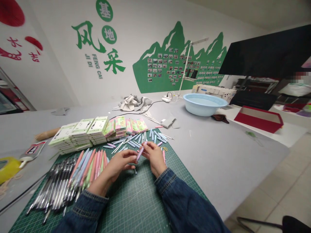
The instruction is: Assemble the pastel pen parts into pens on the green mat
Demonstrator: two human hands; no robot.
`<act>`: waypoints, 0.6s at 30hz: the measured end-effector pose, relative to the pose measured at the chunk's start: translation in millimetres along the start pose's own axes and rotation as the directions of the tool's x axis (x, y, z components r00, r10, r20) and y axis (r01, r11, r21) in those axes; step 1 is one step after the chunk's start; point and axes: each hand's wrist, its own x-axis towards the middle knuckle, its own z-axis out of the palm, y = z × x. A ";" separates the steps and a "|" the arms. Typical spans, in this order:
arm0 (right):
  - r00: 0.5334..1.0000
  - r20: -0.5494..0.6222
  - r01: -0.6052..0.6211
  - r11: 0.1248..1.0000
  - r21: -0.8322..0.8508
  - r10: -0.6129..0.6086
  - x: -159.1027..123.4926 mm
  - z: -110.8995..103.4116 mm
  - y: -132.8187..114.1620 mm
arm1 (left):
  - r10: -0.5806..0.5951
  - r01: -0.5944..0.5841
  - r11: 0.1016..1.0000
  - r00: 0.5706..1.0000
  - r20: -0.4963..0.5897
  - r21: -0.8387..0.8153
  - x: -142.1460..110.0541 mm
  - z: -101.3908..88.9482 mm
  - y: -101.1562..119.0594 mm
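Both hands meet over the green cutting mat point(136, 197) on the grey table. My left hand point(119, 165) and my right hand point(154, 155) pinch the two ends of a pink pen barrel point(140, 152), fingers closed on it. To the left lie rows of pastel pen barrels point(89, 166) and black refills point(55, 187). Loose blue and white pen parts point(136, 140) are scattered just beyond my hands. Stacks of white and pink-green boxes point(92, 129) stand behind them.
A light blue basin point(204, 103) and a red box point(259, 118) sit at the far right of the table. Crumpled cloth point(132, 103) and a cable lie at the back. A yellow tape roll point(8, 166) is at the left edge. The table edge runs along the right.
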 end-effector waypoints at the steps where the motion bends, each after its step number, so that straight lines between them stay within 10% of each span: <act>1: 1.000 0.000 -0.008 1.000 0.002 0.008 -0.5 0.1 0.0 | 0.000 0.000 1.000 1.000 0.011 0.015 -0.9 1.2 -0.5; 7: 0.999 0.016 0.041 0.999 -0.026 -0.041 -3.2 -3.3 -6.7 | 0.000 0.002 0.959 1.000 -0.007 0.282 5.8 -3.5 -12.4; 13: 0.998 -0.004 0.056 0.997 -0.060 -0.056 -8.0 -10.5 -16.4 | 0.346 0.049 0.608 0.882 -0.321 0.792 25.5 -33.6 -16.5; 18: 0.993 -0.061 0.097 0.990 -0.100 -0.103 -8.3 -13.4 -16.9 | 0.485 0.023 0.317 0.855 -0.183 0.948 50.0 -22.4 -2.3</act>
